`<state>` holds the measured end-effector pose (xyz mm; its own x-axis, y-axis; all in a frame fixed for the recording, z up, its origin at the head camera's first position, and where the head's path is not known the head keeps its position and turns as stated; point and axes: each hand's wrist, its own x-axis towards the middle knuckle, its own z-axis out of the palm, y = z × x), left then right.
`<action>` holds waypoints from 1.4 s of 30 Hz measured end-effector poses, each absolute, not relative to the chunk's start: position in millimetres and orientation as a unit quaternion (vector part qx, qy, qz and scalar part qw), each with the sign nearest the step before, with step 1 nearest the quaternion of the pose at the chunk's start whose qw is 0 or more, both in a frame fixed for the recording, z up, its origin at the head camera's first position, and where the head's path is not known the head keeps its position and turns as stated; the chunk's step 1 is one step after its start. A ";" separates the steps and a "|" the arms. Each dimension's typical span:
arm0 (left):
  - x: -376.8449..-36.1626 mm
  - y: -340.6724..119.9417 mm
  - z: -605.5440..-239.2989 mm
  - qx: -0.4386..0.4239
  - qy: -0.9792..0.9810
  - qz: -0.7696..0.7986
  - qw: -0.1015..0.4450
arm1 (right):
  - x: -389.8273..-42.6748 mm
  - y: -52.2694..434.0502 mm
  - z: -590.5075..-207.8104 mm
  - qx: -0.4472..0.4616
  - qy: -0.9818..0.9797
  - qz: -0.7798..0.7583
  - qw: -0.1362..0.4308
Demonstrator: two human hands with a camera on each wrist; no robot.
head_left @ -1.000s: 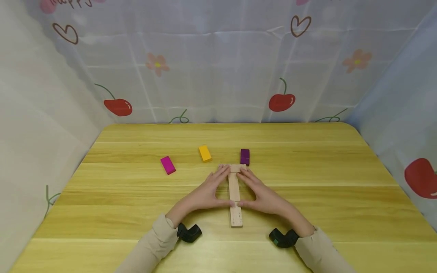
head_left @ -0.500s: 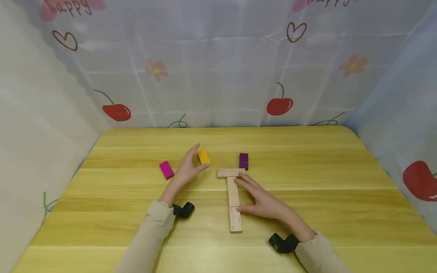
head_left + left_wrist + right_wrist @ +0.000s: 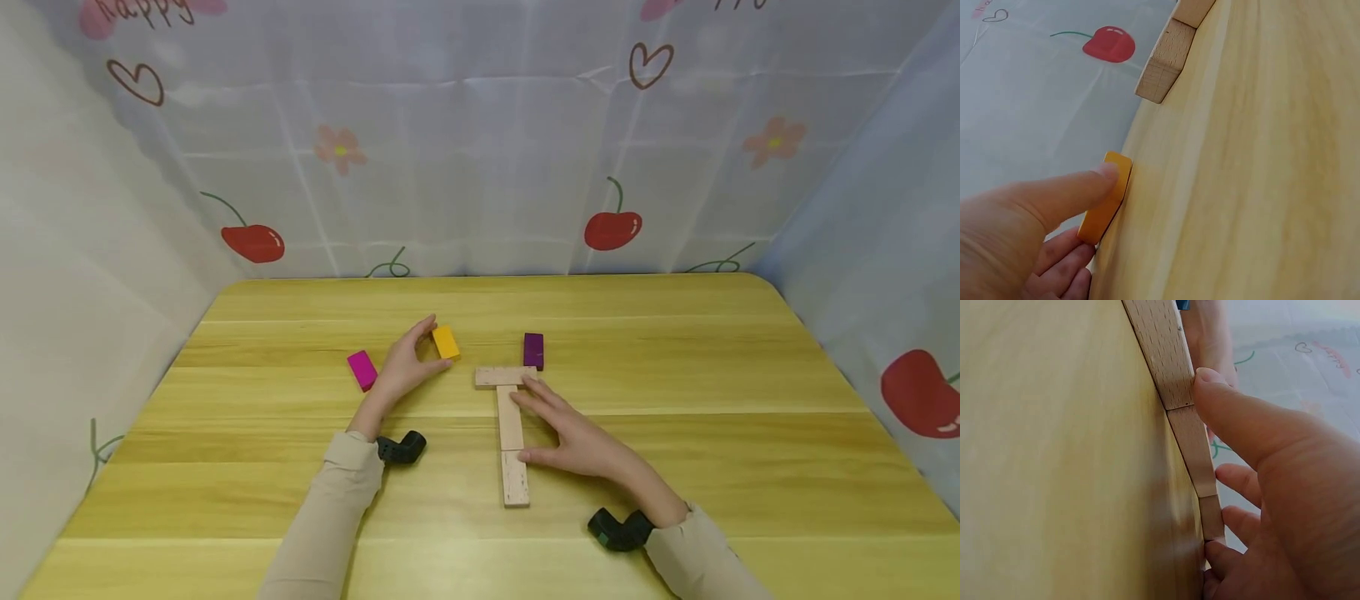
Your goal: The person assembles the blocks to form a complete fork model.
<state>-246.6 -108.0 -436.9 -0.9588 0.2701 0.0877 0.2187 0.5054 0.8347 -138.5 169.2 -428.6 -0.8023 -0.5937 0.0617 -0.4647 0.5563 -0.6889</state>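
Three plain wooden blocks form a T on the table: a crossbar block point(image 3: 495, 377), a middle block point(image 3: 510, 417) and a near block point(image 3: 514, 479). My left hand point(image 3: 405, 367) has its thumb on one end of a yellow block point(image 3: 446, 342) and fingertips at the other end. In the left wrist view, the yellow block point(image 3: 1110, 203) lies between thumb and fingers, low against the tabletop. My right hand point(image 3: 581, 437) rests along the right side of the T, fingers spread. Its thumb point(image 3: 1222, 400) is at the joint between the near and middle blocks.
A magenta block point(image 3: 363, 370) lies left of my left hand. A purple block point(image 3: 533, 351) stands just behind the crossbar's right end. A printed curtain point(image 3: 465, 167) hangs along the table's point(image 3: 675, 333) back edge. Both wrists wear black devices.
My left hand has left the T, moved left and back, and its thumb and fingers have closed in on the yellow block. My right hand has stayed beside the T.
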 end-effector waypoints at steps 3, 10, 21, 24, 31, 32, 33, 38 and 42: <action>-248.2 -107.6 -439.0 0.150 0.870 0.469 0.018 | -138.7 170.3 -428.6 -0.299 0.879 -0.361 0.090; -252.6 -104.4 -438.6 0.151 0.868 0.473 0.017 | -138.4 172.3 -427.8 -0.296 0.881 -0.358 0.090; -258.5 -75.2 -424.0 0.184 0.807 0.553 0.094 | -138.9 170.6 -428.7 -0.293 0.885 -0.351 0.095; -261.0 -65.9 -424.2 0.200 0.798 0.557 0.111 | -139.1 169.9 -429.2 -0.293 0.884 -0.350 0.095; -265.1 -52.1 -426.9 0.221 0.802 0.541 0.126 | -139.0 169.3 -428.9 -0.292 0.885 -0.351 0.093; -265.7 -50.8 -427.5 0.223 0.805 0.535 0.126 | -138.9 169.3 -428.7 -0.292 0.885 -0.351 0.093; -266.1 -49.5 -427.9 0.226 0.808 0.529 0.126 | -138.9 169.2 -428.4 -0.292 0.885 -0.351 0.093; -267.3 -44.9 -427.9 0.245 0.821 0.500 0.128 | -138.1 169.5 -427.1 -0.289 0.884 -0.354 0.099; -267.9 -41.6 -425.9 0.263 0.839 0.461 0.117 | -137.7 170.5 -426.7 -0.287 0.885 -0.354 0.098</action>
<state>-267.9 -41.6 -425.9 -0.8341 0.5497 0.0461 0.3338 0.4363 0.8356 -137.7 170.5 -426.7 -0.8164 -0.5766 0.0301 -0.4382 0.5848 -0.6826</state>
